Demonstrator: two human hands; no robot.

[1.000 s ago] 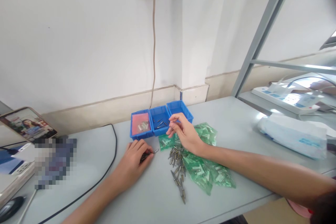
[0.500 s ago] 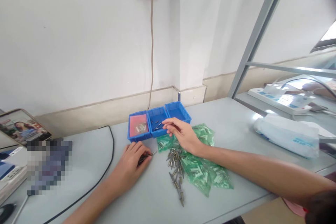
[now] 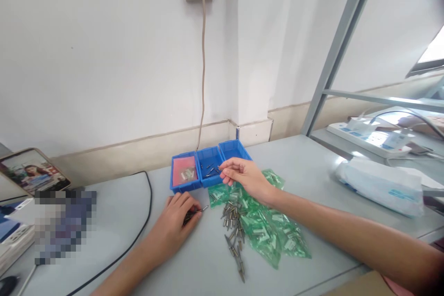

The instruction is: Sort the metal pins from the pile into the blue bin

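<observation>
My left hand (image 3: 175,224) rests on the grey table (image 3: 305,166), fingers closed on a thin metal pin (image 3: 197,211) whose tip sticks out to the right. My right hand (image 3: 244,176) hovers at the near edge of the middle blue bin (image 3: 209,169), thumb and forefinger pinched on a small dark pin (image 3: 219,169). That bin holds a few loose pins. The left blue bin (image 3: 185,175) has a pink bag inside; the right blue bin (image 3: 233,149) looks empty. A heap of metal pins (image 3: 233,229) and green plastic bags (image 3: 268,231) lie under my right forearm.
A black cable (image 3: 138,231) curves across the table on the left. A phone (image 3: 33,176) leans at the far left. A beige cord (image 3: 203,74) hangs from a wall socket. A white packet (image 3: 379,182) and a power strip (image 3: 369,138) lie right, behind a metal frame post (image 3: 338,51).
My right hand moved from above the green bags to the middle bin's edge, still pinching a small pin. The left hand stayed put. The camera tilted up slightly.
</observation>
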